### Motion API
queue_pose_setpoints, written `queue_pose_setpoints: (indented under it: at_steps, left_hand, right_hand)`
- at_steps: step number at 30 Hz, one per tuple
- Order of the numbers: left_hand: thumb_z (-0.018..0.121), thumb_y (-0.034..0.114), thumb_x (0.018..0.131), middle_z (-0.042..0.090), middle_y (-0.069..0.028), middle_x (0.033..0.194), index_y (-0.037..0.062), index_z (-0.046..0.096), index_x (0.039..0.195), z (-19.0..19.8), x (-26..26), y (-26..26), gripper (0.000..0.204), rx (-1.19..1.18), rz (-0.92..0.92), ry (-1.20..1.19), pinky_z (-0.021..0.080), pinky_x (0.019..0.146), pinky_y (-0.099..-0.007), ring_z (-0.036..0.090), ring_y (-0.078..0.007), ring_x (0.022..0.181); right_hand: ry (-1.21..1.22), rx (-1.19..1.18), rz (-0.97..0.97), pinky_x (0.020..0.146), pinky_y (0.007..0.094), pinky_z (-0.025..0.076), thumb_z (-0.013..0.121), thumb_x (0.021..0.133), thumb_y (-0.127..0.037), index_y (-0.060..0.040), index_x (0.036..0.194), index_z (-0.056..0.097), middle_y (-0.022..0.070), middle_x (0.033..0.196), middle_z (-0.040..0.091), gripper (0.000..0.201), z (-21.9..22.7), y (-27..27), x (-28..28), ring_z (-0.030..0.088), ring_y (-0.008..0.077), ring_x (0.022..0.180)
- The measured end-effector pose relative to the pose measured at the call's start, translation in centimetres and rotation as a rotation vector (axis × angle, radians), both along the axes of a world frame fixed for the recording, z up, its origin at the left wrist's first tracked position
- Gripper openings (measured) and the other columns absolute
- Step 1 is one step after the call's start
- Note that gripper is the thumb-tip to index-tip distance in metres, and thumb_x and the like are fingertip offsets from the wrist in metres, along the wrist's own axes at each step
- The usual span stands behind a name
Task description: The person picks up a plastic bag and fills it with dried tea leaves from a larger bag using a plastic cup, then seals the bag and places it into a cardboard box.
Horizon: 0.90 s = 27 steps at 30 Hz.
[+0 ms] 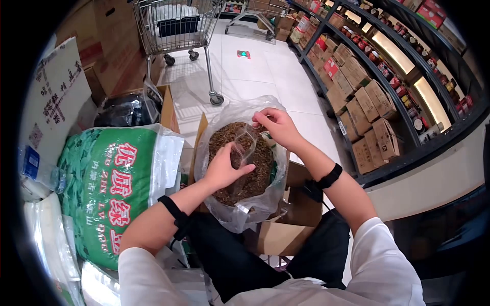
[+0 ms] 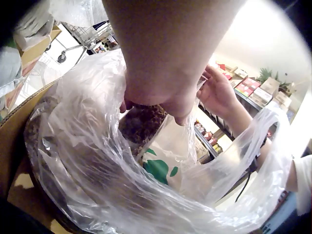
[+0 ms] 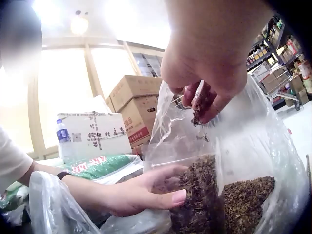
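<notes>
A large translucent plastic bag, full of loose dried brown plant pieces, stands open in a cardboard box between the person's knees. The left hand holds a small clear plastic bag over the loose pieces, its thumb spread along the near side. In the right wrist view this small bag bears a dark fill of the same dried pieces. At its upper end the right hand pinches a small dark clump between thumb and fingers, above the bag's mouth.
A green and white printed sack lies to the left, with a white carton behind it. An open cardboard box stands close by the right knee. Ahead is a shopping cart; shelves with boxes line the right.
</notes>
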<state>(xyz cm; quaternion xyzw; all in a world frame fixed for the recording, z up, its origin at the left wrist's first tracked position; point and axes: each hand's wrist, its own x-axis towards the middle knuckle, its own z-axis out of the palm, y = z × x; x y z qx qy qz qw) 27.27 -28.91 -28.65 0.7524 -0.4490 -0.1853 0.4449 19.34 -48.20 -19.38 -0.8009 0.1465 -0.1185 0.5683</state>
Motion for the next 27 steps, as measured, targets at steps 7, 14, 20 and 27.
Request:
queue_pose_setpoints:
  at_steps: [7,14,20,27]
  left_hand:
    - [0.077,0.054,0.072,0.049,-0.0260,0.131,-0.0044,0.036,0.137,0.0,-0.2,0.2,0.096,0.012,-0.001,-0.033,0.038,0.105,-0.0417,0.048,-0.0373,0.124]
    - [0.081,0.049,0.070,0.054,-0.0221,0.126,-0.0009,0.043,0.133,0.3,-0.4,0.1,0.088,-0.043,0.008,-0.015,0.040,0.103,-0.0401,0.052,-0.0340,0.120]
    - [0.078,0.053,0.071,0.053,-0.0266,0.124,-0.0048,0.040,0.134,0.0,-0.4,0.2,0.093,-0.069,-0.028,-0.022,0.042,0.101,-0.0412,0.053,-0.0380,0.117]
    - [0.080,0.047,0.072,0.057,-0.0211,0.123,0.0005,0.045,0.133,-0.3,-0.5,0.2,0.084,-0.118,-0.044,-0.037,0.043,0.100,-0.0402,0.055,-0.0340,0.116]
  right_hand:
    - [-0.035,0.159,0.058,0.083,0.0299,0.053,0.051,0.101,-0.026,-0.0003,0.108,0.059,0.0098,0.104,0.066,0.028,0.3,1.2,0.2,0.066,0.0178,0.095]
    - [-0.005,0.189,0.092,0.083,0.0308,0.053,0.050,0.101,-0.024,-0.0013,0.106,0.058,0.0098,0.103,0.066,0.024,0.4,1.2,-0.3,0.066,0.0173,0.095]
    - [-0.045,0.057,0.171,0.081,0.0283,0.051,0.054,0.099,-0.019,-0.0011,0.104,0.058,0.0062,0.099,0.066,0.019,-0.9,1.2,-0.5,0.064,0.0135,0.090]
    - [0.036,-0.639,0.230,0.070,0.0406,0.050,0.054,0.095,-0.038,-0.0034,0.094,0.066,0.0174,0.086,0.067,0.036,0.3,2.0,-1.6,0.064,0.0344,0.079]
